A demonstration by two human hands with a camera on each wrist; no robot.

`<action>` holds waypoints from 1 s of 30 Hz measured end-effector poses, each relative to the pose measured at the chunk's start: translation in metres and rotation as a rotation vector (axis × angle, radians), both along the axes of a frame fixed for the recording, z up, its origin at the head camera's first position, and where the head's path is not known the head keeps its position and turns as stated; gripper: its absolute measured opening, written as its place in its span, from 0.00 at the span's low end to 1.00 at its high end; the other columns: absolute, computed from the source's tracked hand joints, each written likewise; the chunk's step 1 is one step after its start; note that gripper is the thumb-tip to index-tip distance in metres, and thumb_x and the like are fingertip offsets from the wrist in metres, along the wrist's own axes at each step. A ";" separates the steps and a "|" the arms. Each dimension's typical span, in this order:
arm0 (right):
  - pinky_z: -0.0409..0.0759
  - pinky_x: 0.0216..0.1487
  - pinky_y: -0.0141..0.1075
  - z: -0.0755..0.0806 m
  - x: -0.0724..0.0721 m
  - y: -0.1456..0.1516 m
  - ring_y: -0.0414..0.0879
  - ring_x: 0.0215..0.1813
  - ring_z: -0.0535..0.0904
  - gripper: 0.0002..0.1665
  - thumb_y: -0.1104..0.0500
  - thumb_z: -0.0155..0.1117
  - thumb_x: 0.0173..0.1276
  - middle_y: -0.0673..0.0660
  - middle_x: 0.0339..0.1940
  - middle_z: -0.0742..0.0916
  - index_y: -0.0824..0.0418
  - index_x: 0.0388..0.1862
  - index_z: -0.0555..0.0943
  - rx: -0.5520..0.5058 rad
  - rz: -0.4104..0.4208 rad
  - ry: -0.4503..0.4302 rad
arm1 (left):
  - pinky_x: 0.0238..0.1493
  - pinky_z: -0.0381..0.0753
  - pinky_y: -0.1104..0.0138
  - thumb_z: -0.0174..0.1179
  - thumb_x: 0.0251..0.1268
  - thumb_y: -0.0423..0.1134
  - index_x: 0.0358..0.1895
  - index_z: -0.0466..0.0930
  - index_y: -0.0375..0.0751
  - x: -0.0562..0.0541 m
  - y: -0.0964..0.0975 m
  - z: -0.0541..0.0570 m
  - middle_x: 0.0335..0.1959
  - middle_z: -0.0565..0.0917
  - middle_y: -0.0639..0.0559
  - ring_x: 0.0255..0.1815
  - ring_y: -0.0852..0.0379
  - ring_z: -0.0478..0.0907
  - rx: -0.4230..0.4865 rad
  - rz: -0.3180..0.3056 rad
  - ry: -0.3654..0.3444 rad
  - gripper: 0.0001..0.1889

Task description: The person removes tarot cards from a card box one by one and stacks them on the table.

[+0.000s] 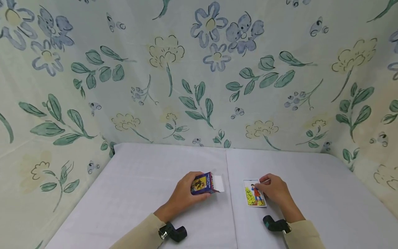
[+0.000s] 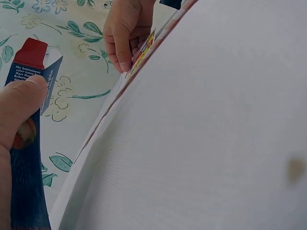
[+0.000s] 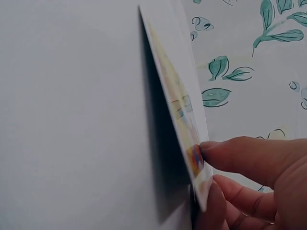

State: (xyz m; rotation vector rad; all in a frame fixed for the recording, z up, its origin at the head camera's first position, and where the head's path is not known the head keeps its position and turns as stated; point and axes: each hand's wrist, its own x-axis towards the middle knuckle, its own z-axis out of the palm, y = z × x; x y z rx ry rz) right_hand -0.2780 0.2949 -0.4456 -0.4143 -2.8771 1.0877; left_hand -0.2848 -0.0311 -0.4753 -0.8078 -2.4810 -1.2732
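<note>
My left hand (image 1: 183, 193) grips a small dark blue card box (image 1: 200, 184) with a colour picture on its face, above the middle of the white table. The box's end flap stands open toward the right, and its printed side shows under my thumb in the left wrist view. To the right, my right hand (image 1: 275, 189) pinches a picture card (image 1: 255, 197) near its top right corner, thumb above and fingers underneath. A figure and yellow shapes are printed on this card. In the right wrist view the card (image 3: 180, 110) tilts, one edge lifted off the cloth.
A white cloth (image 1: 124, 200) with a crease line covers the table. Behind and at both sides hangs a floral curtain (image 1: 199, 86). Black wrist devices sit on the left wrist (image 1: 174, 232) and the right wrist (image 1: 276, 224).
</note>
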 end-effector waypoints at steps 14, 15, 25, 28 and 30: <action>0.81 0.38 0.42 -0.002 0.000 -0.003 0.54 0.37 0.76 0.21 0.56 0.70 0.59 0.64 0.35 0.81 0.69 0.44 0.76 0.050 -0.019 0.002 | 0.54 0.76 0.63 0.71 0.50 0.57 0.64 0.69 0.44 0.000 0.000 0.001 0.56 0.76 0.57 0.52 0.63 0.72 -0.008 0.006 -0.005 0.38; 0.81 0.38 0.42 -0.002 0.000 -0.003 0.54 0.37 0.76 0.21 0.56 0.70 0.59 0.64 0.35 0.81 0.69 0.44 0.76 0.049 -0.019 0.003 | 0.54 0.76 0.63 0.71 0.50 0.57 0.64 0.69 0.44 0.000 0.000 0.001 0.56 0.76 0.57 0.52 0.63 0.72 -0.007 0.005 -0.006 0.38; 0.80 0.37 0.42 -0.002 0.001 -0.005 0.55 0.37 0.76 0.19 0.56 0.69 0.60 0.64 0.36 0.82 0.67 0.44 0.78 0.042 -0.012 0.019 | 0.55 0.76 0.63 0.68 0.51 0.62 0.64 0.69 0.44 0.001 0.000 0.000 0.56 0.76 0.58 0.52 0.63 0.72 -0.008 0.002 0.000 0.40; 0.80 0.37 0.42 -0.002 0.001 -0.005 0.55 0.37 0.76 0.19 0.56 0.69 0.60 0.64 0.36 0.82 0.67 0.44 0.77 0.042 -0.014 0.020 | 0.55 0.76 0.63 0.69 0.51 0.61 0.64 0.69 0.44 0.001 0.000 0.000 0.56 0.76 0.58 0.52 0.63 0.72 -0.005 0.002 -0.003 0.39; 0.80 0.36 0.41 -0.002 0.002 -0.005 0.55 0.37 0.76 0.20 0.55 0.68 0.60 0.64 0.35 0.81 0.68 0.44 0.77 0.042 -0.017 0.017 | 0.54 0.76 0.63 0.69 0.51 0.60 0.64 0.69 0.44 0.001 0.000 0.000 0.56 0.76 0.58 0.52 0.63 0.72 -0.004 0.001 -0.004 0.39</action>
